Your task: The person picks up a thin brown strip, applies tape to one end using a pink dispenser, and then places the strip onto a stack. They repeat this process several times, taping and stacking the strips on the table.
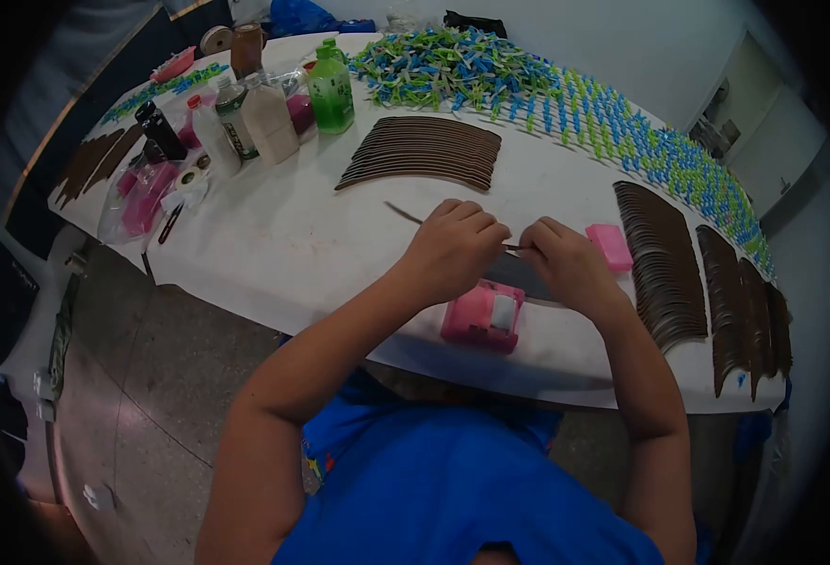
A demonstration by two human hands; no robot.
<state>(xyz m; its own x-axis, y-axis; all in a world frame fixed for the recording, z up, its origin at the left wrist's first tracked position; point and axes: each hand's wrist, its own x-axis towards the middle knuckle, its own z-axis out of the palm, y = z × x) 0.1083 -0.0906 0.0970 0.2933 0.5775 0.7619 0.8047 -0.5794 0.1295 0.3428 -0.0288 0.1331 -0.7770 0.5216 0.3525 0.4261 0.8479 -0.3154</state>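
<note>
A thin, dark, curved strip (403, 213) runs between my two hands above the white table. My left hand (457, 247) is closed round its middle, with one end sticking out to the left. At the strip's right part my right hand (566, 259) pinches it between thumb and fingers. Below the hands lies a flat grey piece (525, 275), partly hidden by them. Close to the table's front edge sits a pink block (467, 315) with a small whitish piece (503, 312) on it. Another pink block (609, 247) is just right of my right hand.
Brown curved strips (424, 155) lie in a row beyond my hands; more strips (660, 264) line the table's (274, 235) right side. Blue, green and grey pieces (462, 71) are heaped at the back. Bottles (269, 122) and a green jug (329, 89) stand at the left.
</note>
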